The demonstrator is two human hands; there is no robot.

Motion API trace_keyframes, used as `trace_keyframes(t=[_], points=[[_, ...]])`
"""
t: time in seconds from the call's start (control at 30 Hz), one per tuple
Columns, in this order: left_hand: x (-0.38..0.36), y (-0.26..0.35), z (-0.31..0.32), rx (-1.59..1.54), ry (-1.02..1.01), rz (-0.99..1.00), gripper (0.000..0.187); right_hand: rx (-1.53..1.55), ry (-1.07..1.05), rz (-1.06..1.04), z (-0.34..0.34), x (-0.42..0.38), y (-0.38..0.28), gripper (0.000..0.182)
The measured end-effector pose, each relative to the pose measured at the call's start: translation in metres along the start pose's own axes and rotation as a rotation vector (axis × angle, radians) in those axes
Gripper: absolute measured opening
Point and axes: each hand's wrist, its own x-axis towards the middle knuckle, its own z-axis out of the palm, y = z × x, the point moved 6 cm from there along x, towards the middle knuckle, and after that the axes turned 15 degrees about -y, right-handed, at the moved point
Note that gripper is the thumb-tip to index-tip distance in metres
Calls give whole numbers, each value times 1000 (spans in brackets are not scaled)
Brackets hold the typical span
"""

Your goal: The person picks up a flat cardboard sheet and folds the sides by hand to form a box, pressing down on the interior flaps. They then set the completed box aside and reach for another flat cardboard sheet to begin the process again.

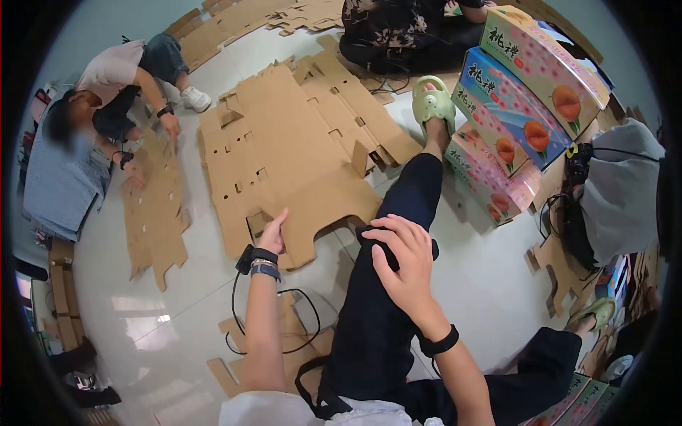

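A large flat cardboard box blank, die-cut with slots and flaps, lies on the floor in front of me. At its near edge, by a cutout, my left hand grips the cardboard, thumb on top and the other fingers mostly hidden. My right hand rests on my bent knee in dark trousers, fingers stretched out and holding nothing. It is apart from the cardboard. Both wrists wear black bands, and a black cable loops from the left one.
Printed peach gift boxes are stacked at the right, near my green clog. A co-worker at the left crouches over another cardboard blank. Another person sits at the back. Cardboard scraps lie by my left forearm; a grey bag is far right.
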Motion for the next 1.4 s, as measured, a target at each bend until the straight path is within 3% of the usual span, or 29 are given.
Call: trace_keyframes(t=[0.17,0.23,0.37,0.43,0.67,0.7,0.77,0.87,0.97,1.1,1.33,1.4], points=[[2,-13,4,-27,-8,109,46,1,2,10,-3,1,3,17],[-13,-1,9,144,131,331,49,14,9,-5,-3,0,2,17],[-32,21,28,304,168,506,50,5,29,-12,-2,0,4,17],[-58,54,63,542,195,673,51,8,27,-18,-3,-1,3,17],[-79,85,82,851,276,728,49,15,40,-9,-4,-2,4,16],[-77,82,78,853,274,725,49,18,38,-12,-4,-2,3,16],[-62,63,42,337,289,600,47,24,36,-14,-4,-3,3,16],[-27,15,-64,158,331,436,44,21,44,-21,-5,-2,2,16],[-43,5,-53,77,363,347,39,21,41,-9,-5,-5,4,17],[-29,15,-53,126,399,409,37,23,48,-17,-4,-3,5,17],[31,52,-61,183,278,362,35,28,34,-11,-1,-2,6,18],[37,55,-64,291,336,283,37,33,38,-18,-2,-2,7,20]])
